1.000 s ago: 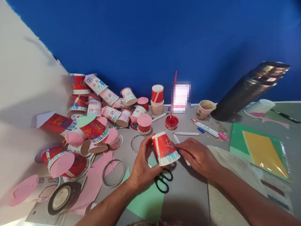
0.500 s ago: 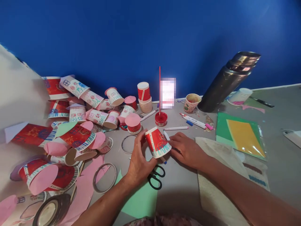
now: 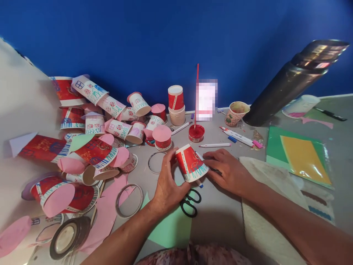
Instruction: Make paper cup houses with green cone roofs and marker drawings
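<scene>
Head view: we see the left hand (image 3: 167, 184) clamped on a tilted red cup (image 3: 191, 163) near centre; the right hand (image 3: 228, 171) lies flat, fingers together, touching its rim, scissors (image 3: 190, 201) just nearer.

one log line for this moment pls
left hand: holds red paper cup | right hand: on marker beside cup | black scissors: below cup

Red paper cup (image 3: 191, 163) with white rim and teal scribbles. Black scissors (image 3: 189, 201). Pale green paper (image 3: 171, 230). Grey table (image 3: 220, 217). Deep blue wall (image 3: 165, 40). Yellow sheet (image 3: 305, 158).
</scene>
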`<state>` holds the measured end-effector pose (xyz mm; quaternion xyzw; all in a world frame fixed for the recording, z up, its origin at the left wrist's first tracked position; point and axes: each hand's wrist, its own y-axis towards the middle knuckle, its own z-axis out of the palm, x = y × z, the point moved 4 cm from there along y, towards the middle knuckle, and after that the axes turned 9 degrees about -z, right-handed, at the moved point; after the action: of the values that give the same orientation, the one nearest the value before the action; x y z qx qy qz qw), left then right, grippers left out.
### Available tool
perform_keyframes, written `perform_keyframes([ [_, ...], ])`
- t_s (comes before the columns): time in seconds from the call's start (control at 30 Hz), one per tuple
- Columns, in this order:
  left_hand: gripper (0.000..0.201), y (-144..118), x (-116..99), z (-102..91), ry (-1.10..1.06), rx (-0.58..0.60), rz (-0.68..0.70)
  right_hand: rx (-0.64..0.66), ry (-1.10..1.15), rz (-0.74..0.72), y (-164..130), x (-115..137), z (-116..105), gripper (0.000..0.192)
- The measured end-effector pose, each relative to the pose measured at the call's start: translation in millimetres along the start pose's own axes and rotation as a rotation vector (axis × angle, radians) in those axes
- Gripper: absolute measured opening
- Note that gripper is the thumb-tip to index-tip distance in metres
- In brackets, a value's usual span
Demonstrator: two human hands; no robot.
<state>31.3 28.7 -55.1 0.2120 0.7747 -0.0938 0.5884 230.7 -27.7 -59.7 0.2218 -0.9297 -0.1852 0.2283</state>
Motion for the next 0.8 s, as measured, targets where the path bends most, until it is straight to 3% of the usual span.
perform_keyframes([
  [0.23, 0.088, 2.0, -1.1, 1.3, -0.079, 0.055, -0.014, -0.146, 0.068, -0.124, 5.4, 11.5, -9.8, 0.017],
  [0.4, 0.088, 5.5, 3.0, 0.7, -0.065, 0.057, -0.049, -0.232, -0.02, -0.209, 8.3, 18.2, -21.4, 0.011],
  [0.6, 0.098, 2.2, -5.9, -3.7, -0.016, 0.101, 0.004, -0.251, -0.167, -0.271, 8.3, 26.2, -32.1, 0.007],
  [0.8, 0.09, 0.8, -3.6, -5.6, 0.01, 0.079, 0.02, -0.216, -0.131, -0.256, 8.6, 24.3, -28.0, 0.006],
])
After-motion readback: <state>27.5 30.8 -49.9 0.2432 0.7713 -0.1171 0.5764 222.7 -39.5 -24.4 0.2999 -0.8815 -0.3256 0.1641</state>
